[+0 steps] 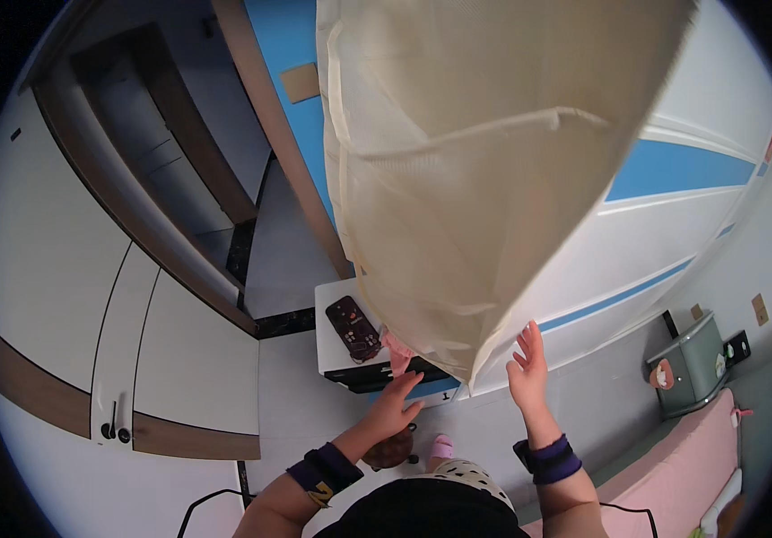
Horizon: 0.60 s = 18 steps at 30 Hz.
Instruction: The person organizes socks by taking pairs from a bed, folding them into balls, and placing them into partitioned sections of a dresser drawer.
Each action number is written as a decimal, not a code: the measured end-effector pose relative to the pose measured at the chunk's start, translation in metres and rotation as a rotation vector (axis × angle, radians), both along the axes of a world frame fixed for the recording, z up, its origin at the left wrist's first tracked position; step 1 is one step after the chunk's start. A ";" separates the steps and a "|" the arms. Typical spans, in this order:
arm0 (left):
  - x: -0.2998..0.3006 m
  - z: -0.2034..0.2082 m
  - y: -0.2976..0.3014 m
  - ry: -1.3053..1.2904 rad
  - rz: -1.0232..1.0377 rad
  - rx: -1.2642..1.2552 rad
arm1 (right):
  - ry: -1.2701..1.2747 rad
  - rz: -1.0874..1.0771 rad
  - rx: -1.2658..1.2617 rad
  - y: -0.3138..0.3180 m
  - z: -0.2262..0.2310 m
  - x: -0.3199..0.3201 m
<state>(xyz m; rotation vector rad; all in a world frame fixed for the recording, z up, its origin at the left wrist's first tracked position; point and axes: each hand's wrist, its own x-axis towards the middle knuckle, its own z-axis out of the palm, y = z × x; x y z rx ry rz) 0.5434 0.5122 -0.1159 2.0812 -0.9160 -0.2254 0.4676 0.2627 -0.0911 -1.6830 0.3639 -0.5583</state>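
A large beige cloth (484, 206), thin enough to let some light through, hangs or billows in front of me and narrows to a point at its lower end. Just below its lower left edge is my left hand (392, 410), fingers apart and holding nothing. My right hand (529, 369) is raised beside the cloth's lower right edge, its fingers stretched upward, with a gap between hand and cloth. What holds the cloth up is out of view. Past my left hand, a dark phone-like object (353, 327) and a pink cloth (396, 353) lie on a small white cabinet (336, 291), partly covered by the beige cloth.
A white door (190, 359) with a black handle and an open doorway are at left. White panels with blue stripes (682, 170) stand behind the cloth. At right are a grey-green bedside cabinet (698, 366) and a pink-covered bed (673, 462). A brown round object (390, 449) is near my feet.
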 end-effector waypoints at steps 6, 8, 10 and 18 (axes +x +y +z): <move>0.051 0.015 0.026 -0.074 0.062 0.114 | -0.036 -0.015 -0.031 0.001 -0.004 -0.001; 0.062 0.028 0.023 -0.138 0.060 0.147 | -0.043 -0.007 -0.069 -0.004 -0.005 -0.003; 0.071 0.044 0.021 -0.087 0.044 0.178 | -0.028 0.009 0.011 -0.007 -0.011 -0.004; 0.164 0.023 0.036 -0.374 -0.250 0.400 | 0.183 0.034 0.172 0.028 -0.052 -0.024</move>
